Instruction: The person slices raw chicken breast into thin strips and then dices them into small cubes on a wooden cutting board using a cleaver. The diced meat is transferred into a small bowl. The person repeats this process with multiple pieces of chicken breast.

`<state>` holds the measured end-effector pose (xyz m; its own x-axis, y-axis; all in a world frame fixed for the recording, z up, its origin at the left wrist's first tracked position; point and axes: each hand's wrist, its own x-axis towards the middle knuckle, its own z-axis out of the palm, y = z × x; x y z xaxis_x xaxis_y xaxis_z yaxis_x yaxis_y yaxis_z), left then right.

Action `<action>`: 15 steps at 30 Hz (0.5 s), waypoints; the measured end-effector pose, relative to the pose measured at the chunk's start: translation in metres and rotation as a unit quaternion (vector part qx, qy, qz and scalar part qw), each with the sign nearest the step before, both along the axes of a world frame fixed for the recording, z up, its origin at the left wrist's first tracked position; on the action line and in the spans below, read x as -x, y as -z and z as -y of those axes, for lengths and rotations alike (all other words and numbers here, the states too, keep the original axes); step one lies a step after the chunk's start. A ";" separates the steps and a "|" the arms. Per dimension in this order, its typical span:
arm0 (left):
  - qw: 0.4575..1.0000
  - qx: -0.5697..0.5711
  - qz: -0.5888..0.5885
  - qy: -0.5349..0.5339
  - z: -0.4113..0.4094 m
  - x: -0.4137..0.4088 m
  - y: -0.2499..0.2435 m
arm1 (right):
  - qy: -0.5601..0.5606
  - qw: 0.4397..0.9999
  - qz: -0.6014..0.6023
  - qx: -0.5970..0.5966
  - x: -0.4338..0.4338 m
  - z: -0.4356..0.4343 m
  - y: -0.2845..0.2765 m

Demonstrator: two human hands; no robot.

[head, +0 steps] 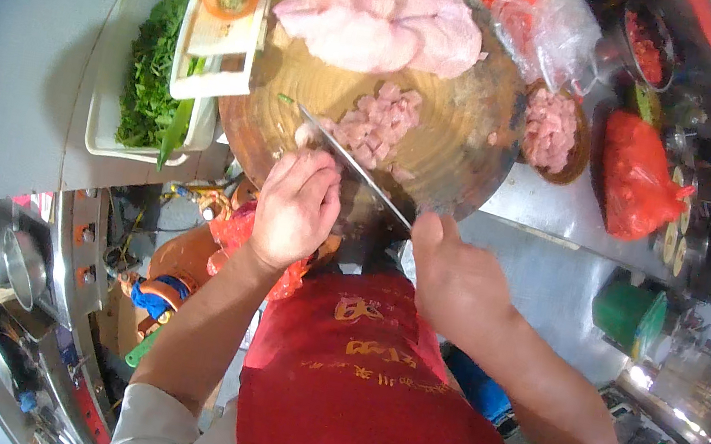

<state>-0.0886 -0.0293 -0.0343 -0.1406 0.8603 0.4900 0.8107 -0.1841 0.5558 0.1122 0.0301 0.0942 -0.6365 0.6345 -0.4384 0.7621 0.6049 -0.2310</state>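
My right hand [454,263] grips the handle of a knife [364,172], its blade slanting up and left across the near part of a round wooden chopping block [475,136]. Close to the blade's left side, my left hand [299,202] rests at the block's near edge with curled fingers. A small pale piece of meat [305,135] shows just past its fingertips; whether the fingers grip it I cannot tell. Diced pale pink meat [383,121] lies in a heap beyond the blade. Large slabs of raw pale meat [382,22] cover the block's far side.
At left, a white tub [95,132] holds chopped greens [151,75], with a white slicer [211,92] over its edge. Right of the block are a bowl of diced meat [549,131], a clear plastic bag [563,34] and a filled red plastic bag [638,177].
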 end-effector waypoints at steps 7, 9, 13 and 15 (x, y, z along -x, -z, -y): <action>0.999 -0.010 0.050 0.004 0.025 0.014 -0.001 | -0.012 1.000 -0.009 -0.001 -0.046 0.001 -0.027; 0.999 -0.001 0.034 -0.016 0.030 0.016 -0.005 | -0.021 1.000 -0.012 -0.003 -0.037 0.001 -0.025; 1.000 0.005 -0.023 -0.008 0.027 0.019 -0.004 | -0.009 1.000 0.008 -0.001 -0.029 0.010 0.005; 0.999 0.006 -0.019 -0.035 0.033 0.020 -0.004 | -0.001 1.000 0.013 0.005 -0.032 0.007 -0.011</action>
<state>-0.1087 -0.0622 -0.0300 -0.1818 0.8552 0.4854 0.8417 -0.1199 0.5265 0.1445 0.0230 0.1057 -0.6270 0.6283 -0.4605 0.7660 0.6050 -0.2174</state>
